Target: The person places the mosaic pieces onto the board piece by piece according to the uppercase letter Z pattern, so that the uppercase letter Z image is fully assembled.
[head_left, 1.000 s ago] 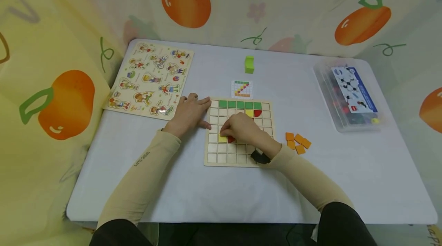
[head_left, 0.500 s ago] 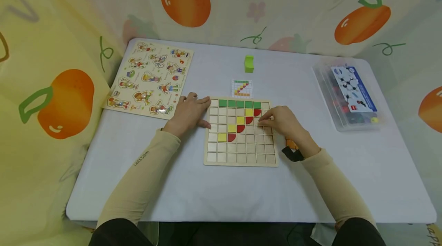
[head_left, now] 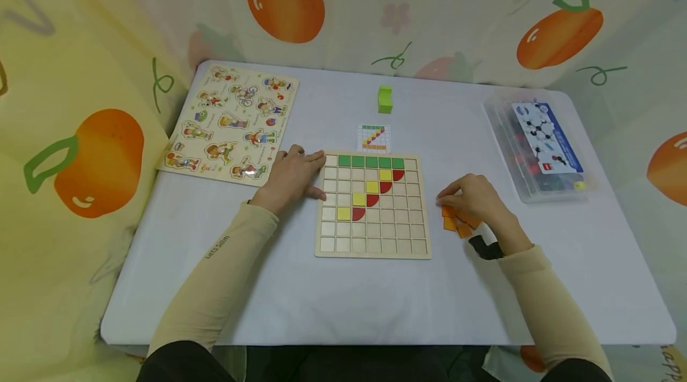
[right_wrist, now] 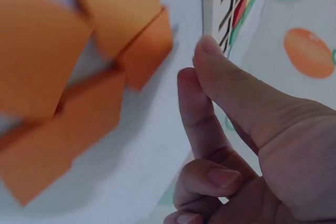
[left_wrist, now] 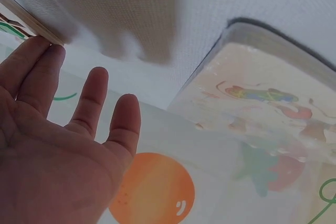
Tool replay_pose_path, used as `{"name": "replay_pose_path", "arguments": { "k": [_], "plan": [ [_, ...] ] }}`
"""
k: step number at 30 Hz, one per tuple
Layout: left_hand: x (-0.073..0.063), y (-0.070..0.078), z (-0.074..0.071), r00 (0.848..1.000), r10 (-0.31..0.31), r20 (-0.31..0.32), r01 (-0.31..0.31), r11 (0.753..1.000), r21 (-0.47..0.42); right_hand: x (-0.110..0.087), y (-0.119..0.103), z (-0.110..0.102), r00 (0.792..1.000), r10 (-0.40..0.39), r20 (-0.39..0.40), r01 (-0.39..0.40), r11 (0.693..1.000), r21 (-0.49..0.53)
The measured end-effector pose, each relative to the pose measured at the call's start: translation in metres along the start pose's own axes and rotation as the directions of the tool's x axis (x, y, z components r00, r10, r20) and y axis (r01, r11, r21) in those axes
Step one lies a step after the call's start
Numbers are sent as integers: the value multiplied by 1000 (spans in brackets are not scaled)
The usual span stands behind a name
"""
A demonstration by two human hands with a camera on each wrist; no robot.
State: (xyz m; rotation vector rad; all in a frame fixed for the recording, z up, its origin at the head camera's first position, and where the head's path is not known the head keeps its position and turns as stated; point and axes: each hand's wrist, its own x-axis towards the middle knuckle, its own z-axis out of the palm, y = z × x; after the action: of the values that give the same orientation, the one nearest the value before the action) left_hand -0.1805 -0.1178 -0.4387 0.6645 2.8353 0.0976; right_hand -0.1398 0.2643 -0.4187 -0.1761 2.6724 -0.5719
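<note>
A wooden grid board (head_left: 374, 249) lies mid-table, with a row of green tiles (head_left: 371, 162) near its far edge. Yellow squares (head_left: 358, 199) and red quarter-round tiles (head_left: 372, 200) step diagonally down across it. My left hand (head_left: 292, 179) has its fingers spread and rests at the board's left edge; the left wrist view shows its fingertips (left_wrist: 52, 51) against that edge. To the right of the board, my right hand (head_left: 474, 197) hovers over several orange square tiles (right_wrist: 100, 100). Its thumb and index finger are close together with nothing between them, the other fingers loosely bent.
A small pattern card (head_left: 374, 138) lies just beyond the board, and a light green block (head_left: 384, 99) stands behind it. At the left is a picture puzzle board (head_left: 231, 123). A clear plastic case (head_left: 537, 146) sits at the far right.
My right hand has left the lower yellow tile, moved right off the board, and come over the orange tiles. My left hand has stayed at the board's edge.
</note>
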Motion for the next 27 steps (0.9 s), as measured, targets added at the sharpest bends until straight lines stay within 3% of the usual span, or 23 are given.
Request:
{"name": "replay_pose_path", "arguments": {
  "k": [11,22,27],
  "plan": [
    [-1,-1,-1,1000,0,-14,0,1000,-11,-4,16,-5,990,69,121,-70,998,5],
    [-2,1,-2,1000,2,-4,-2,1000,-25,2,13,-9,993,-54,101,49,998,48],
    [-2,1,-2,1000,-10,-2,10,999,-43,10,-3,-5,988,-136,67,128,986,108]
  ]
}}
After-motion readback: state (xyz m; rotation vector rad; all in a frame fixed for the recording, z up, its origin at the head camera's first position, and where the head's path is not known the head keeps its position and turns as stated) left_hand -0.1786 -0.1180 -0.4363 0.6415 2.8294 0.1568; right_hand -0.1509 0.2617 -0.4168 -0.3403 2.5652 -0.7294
